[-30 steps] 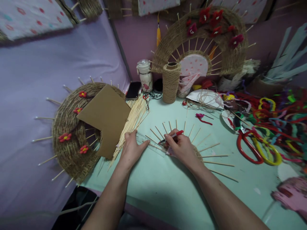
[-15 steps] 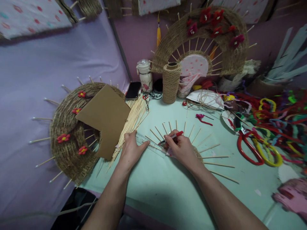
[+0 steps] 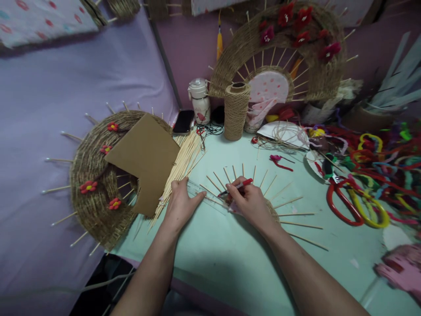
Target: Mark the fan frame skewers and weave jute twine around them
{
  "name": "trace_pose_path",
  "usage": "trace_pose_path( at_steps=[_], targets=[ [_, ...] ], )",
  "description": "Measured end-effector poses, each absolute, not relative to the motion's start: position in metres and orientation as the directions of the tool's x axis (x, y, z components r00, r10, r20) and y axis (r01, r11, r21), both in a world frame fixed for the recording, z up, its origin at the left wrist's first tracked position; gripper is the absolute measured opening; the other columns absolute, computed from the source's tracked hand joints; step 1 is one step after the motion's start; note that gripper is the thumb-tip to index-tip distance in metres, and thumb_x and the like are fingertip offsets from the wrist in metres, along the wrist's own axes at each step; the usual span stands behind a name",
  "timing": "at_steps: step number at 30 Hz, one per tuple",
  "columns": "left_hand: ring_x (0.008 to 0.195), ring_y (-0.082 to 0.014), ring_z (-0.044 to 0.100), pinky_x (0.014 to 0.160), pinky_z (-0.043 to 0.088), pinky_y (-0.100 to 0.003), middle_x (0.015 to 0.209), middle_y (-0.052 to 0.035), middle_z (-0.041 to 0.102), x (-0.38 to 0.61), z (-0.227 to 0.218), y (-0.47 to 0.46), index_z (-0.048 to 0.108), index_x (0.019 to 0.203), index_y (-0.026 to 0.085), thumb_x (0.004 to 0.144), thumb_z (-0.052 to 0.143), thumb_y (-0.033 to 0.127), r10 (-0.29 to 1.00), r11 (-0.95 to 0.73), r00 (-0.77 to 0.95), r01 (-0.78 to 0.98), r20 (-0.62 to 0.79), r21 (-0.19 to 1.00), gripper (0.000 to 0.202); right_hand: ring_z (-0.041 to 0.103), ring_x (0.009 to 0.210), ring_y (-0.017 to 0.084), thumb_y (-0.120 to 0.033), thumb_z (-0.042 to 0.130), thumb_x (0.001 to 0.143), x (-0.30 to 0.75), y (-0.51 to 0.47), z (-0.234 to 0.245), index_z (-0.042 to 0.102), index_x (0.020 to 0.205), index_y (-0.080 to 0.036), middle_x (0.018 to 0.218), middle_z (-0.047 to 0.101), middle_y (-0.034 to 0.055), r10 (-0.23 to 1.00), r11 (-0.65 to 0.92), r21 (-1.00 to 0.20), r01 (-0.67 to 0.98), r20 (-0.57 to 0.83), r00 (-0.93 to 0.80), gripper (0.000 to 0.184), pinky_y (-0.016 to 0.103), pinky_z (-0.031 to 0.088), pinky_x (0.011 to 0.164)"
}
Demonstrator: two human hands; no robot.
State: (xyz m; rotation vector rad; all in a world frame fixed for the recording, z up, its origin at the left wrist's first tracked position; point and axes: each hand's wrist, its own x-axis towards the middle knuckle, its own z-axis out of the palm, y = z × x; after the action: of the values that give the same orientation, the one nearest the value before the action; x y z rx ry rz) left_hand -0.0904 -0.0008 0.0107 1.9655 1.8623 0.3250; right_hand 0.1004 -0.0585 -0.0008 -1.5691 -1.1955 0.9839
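My left hand (image 3: 182, 199) holds down a clear ruler (image 3: 207, 196) by its left end, thumb on the near side. Between the fingers of my right hand (image 3: 246, 199) is a red pen (image 3: 241, 184), tip down at a stick beside the ruler. Under and around that hand lies a small half-round fan frame, its thin wooden sticks (image 3: 290, 202) spreading outward like rays. Its woven twine band (image 3: 272, 211) shows to the right of my hand, which hides much of the middle.
At left, a brown cardboard piece (image 3: 148, 162) overlaps a large woven fan (image 3: 95, 184) and loose sticks (image 3: 186, 160). Behind stand a twine spool (image 3: 236, 114) and a bottle (image 3: 200, 103). Scissors (image 3: 344, 204), coloured pipe cleaners (image 3: 388, 162) and a pink glue gun (image 3: 401, 267) are right.
Both hands, the ruler and the pen keep nearly the same places on the table. The camera view has shifted slightly.
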Motion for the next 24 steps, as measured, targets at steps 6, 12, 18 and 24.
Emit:
trace_pose_path(
  at_steps=[6, 12, 18, 24],
  targets=[
    [0.117, -0.0317, 0.054, 0.098, 0.043, -0.040, 0.119, -0.0133, 0.046, -0.0913, 0.0089, -0.0014, 0.047, 0.133, 0.017, 0.073, 0.064, 0.054, 0.993, -0.035, 0.082, 0.881, -0.081, 0.471, 0.072, 0.062, 0.053, 0.015, -0.046, 0.052, 0.089, 0.1013, -0.0586, -0.0045, 0.057, 0.066, -0.022, 0.063, 0.068, 0.0019, 0.972, -0.118, -0.940, 0.320, -0.044, 0.229, 0.034, 0.025, 0.046, 0.052],
    [0.117, -0.0326, 0.054, 0.098, 0.043, -0.041, 0.120, -0.0151, 0.046, -0.0900, 0.0106, -0.0016, 0.047, 0.134, 0.013, 0.074, 0.061, 0.056, 0.991, -0.012, 0.070, 0.889, -0.110, 0.457, 0.075, 0.062, 0.052, 0.015, -0.046, 0.052, 0.089, 0.1007, -0.0583, -0.0018, 0.055, 0.069, -0.022, 0.061, 0.066, 0.0005, 0.972, -0.091, -0.965, 0.247, -0.031, 0.235, 0.032, 0.025, 0.046, 0.054],
    [0.117, -0.0323, 0.054, 0.098, 0.043, -0.041, 0.120, -0.0145, 0.047, -0.0909, 0.0092, -0.0013, 0.046, 0.133, 0.015, 0.074, 0.062, 0.055, 0.992, -0.028, 0.080, 0.889, -0.095, 0.456, 0.074, 0.062, 0.053, 0.015, -0.049, 0.050, 0.089, 0.1002, -0.0588, -0.0040, 0.058, 0.064, -0.021, 0.063, 0.067, 0.0031, 0.974, -0.114, -0.950, 0.291, -0.050, 0.219, 0.039, 0.025, 0.045, 0.053],
    [0.117, -0.0321, 0.054, 0.098, 0.043, -0.040, 0.119, -0.0132, 0.046, -0.0925, 0.0047, -0.0001, 0.048, 0.131, 0.017, 0.073, 0.064, 0.056, 0.994, -0.027, 0.071, 0.889, -0.080, 0.456, 0.072, 0.063, 0.058, 0.016, -0.045, 0.051, 0.089, 0.1007, -0.0587, -0.0036, 0.058, 0.066, -0.021, 0.067, 0.068, 0.0032, 0.964, -0.109, -0.928, 0.357, -0.012, 0.264, 0.034, 0.025, 0.045, 0.056]
  ],
)
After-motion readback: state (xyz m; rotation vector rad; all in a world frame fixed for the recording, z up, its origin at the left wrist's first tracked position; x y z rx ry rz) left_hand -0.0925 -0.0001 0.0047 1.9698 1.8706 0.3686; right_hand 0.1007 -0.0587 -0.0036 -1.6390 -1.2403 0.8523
